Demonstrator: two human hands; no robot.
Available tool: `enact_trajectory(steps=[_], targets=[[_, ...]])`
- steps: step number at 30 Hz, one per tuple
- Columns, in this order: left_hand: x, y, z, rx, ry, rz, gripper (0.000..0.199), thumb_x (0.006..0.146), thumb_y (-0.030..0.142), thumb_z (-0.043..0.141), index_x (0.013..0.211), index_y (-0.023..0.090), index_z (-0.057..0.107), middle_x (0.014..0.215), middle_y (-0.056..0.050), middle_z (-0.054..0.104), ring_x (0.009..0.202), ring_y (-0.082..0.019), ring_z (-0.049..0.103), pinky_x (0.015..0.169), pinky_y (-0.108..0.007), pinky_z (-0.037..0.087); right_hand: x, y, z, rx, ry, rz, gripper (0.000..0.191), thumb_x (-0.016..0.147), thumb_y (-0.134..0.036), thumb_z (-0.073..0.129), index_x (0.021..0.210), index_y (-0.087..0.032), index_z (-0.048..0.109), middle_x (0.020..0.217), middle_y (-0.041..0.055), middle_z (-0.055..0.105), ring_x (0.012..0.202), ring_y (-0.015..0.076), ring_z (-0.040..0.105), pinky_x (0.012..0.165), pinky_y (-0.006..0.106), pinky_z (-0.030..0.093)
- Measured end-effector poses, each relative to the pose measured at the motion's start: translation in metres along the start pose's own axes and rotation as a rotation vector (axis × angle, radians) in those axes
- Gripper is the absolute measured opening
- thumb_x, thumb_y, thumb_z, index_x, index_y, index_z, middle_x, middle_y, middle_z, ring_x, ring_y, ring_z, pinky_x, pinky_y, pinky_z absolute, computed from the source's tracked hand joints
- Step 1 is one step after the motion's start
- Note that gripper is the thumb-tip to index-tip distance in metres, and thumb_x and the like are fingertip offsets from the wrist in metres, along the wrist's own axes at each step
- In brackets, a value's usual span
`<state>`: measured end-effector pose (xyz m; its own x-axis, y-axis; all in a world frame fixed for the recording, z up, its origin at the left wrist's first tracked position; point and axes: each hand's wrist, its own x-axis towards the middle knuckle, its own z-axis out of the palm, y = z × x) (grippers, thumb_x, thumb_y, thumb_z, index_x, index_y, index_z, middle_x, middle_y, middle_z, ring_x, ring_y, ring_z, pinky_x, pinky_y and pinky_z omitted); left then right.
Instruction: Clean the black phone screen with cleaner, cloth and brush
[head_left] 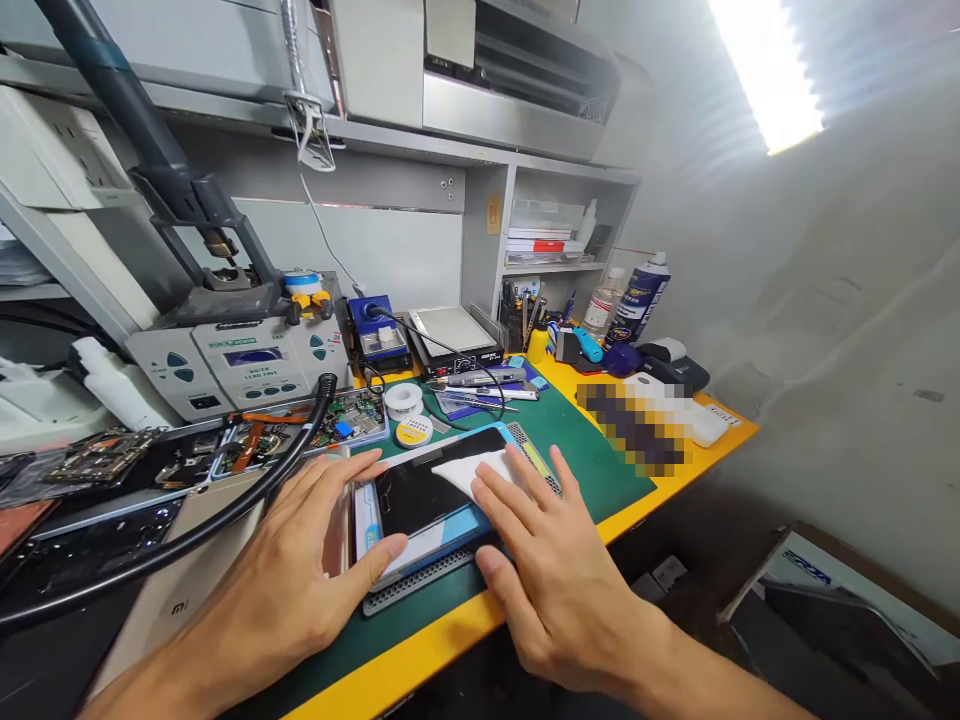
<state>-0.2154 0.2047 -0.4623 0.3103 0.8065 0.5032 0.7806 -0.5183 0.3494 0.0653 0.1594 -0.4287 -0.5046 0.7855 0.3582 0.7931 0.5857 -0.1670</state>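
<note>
Okay, left hand: the left hand spreads wide around the near-left corner of a black glass-fronted smartphone, with the thumb on its lower edge and the fingers on its upper edge, holding it.
Right hand: the right hand is open, fingers spread and resting on a white cloth wipe, which lies on the phone's glass.
Phone position: flat in a bright blue phone holder, on a green work mat, between both hands.
Near the hands: a grey perforated metal strip lies along the holder's near side; a thick black flexible hose runs just left of the left hand.
Bench: a yellow workbench edge frames the mat.
Behind: a white roll of tape and a yellow-centred solder wire spool sit beyond the phone; a tray of green circuit boards sits to the left.
Equipment: a grey hot-air soldering station, a small blue soldering unit and a flat silver-topped heating plate stand along the back.
Right side: a blue spray can stands beside a clear plastic bottle; a pixelated patch hides whatever lies there.
</note>
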Motion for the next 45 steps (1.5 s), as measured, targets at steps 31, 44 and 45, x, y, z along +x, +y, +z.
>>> enact_trajectory(steps=[31, 44, 45], targets=[[0.001, 0.0, 0.001, 0.01, 0.014, 0.031, 0.066, 0.087, 0.058, 0.068, 0.142, 0.032, 0.043, 0.137, -0.009, 0.06, 0.13, -0.033, 0.056, 0.109, -0.052, 0.047, 0.025, -0.03, 0.022, 0.057, 0.093, 0.044, 0.053, 0.106, -0.039, 0.039, 0.148, -0.009, 0.052, 0.157, 0.0141, 0.047, 0.151, 0.0372, 0.031, 0.125, 0.066, 0.006], [0.002, -0.004, 0.003, 0.026, 0.023, 0.022, 0.066, 0.086, 0.061, 0.067, 0.141, 0.034, 0.044, 0.138, -0.008, 0.061, 0.13, -0.034, 0.057, 0.108, -0.056, 0.048, 0.015, 0.005, 0.005, 0.064, 0.039, 0.053, 0.045, 0.107, -0.034, 0.04, 0.147, -0.018, 0.053, 0.156, 0.0058, 0.05, 0.153, 0.0362, 0.029, 0.122, 0.074, 0.009], [0.001, -0.004, 0.003, 0.027, 0.017, 0.016, 0.065, 0.086, 0.061, 0.067, 0.141, 0.035, 0.044, 0.139, -0.008, 0.06, 0.131, -0.035, 0.056, 0.108, -0.057, 0.047, 0.014, 0.013, 0.003, 0.043, 0.041, 0.087, 0.044, 0.107, -0.033, 0.039, 0.147, -0.019, 0.053, 0.156, 0.0058, 0.05, 0.152, 0.0361, 0.03, 0.121, 0.074, 0.011]])
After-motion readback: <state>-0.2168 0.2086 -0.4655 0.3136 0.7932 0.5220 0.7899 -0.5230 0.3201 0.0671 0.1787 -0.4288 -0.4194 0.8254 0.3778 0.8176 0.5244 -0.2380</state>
